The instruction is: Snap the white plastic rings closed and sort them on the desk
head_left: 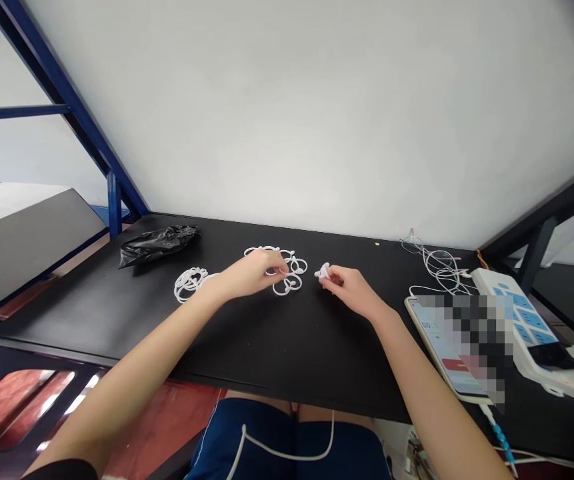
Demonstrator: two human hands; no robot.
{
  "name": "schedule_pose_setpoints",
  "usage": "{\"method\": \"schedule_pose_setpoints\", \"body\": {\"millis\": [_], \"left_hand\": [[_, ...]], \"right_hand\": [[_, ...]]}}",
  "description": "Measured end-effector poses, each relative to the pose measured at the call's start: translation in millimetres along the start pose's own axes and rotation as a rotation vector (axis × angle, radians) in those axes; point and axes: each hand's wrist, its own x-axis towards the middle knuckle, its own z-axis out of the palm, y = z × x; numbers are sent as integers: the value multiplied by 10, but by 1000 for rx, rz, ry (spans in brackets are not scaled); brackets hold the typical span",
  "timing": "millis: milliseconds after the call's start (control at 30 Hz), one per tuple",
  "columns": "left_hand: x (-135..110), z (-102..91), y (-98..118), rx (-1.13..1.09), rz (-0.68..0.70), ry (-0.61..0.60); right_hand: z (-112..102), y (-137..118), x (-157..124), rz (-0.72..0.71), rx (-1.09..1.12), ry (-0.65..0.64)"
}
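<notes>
My left hand (259,270) reaches over a group of white plastic rings (287,287) on the black table. Its fingers are closed at the edge of one white ring and seem to pinch it; the hand covers part of the group. Farther right, my right hand (349,287) holds a small white plastic piece (323,272) between thumb and fingers, just above the tabletop. The fingers hide part of that piece, so its exact kind is unclear. A second pile of white rings (187,283) lies to the left, partly behind my left forearm.
A crumpled black plastic bag (159,245) lies at the back left of the black table (287,353). On the right are a phone (431,333), a white power strip (497,283) and tangled white cables (439,263). Blue metal framing (114,200) stands at the left.
</notes>
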Motion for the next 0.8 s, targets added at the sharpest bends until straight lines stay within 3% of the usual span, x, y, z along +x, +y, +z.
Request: {"method": "schedule_pose_setpoints", "body": {"millis": [167, 333, 467, 567, 633, 733, 800], "left_hand": [[16, 173, -101, 29, 83, -111], [80, 181, -100, 219, 165, -286], [146, 207, -88, 272, 150, -346], [185, 177, -75, 237, 174, -302], [192, 117, -40, 222, 141, -195], [164, 31, 55, 280, -14, -9], [125, 35, 128, 307, -105, -31]], "right_hand": [[60, -41, 8, 82, 243, 8], [135, -11, 31, 44, 291, 31], [157, 3, 27, 36, 286, 39], [170, 1, 26, 26, 280, 56], [177, -2, 29, 21, 267, 79], [178, -13, 32, 18, 227, 124], [176, -28, 29, 21, 195, 145]]}}
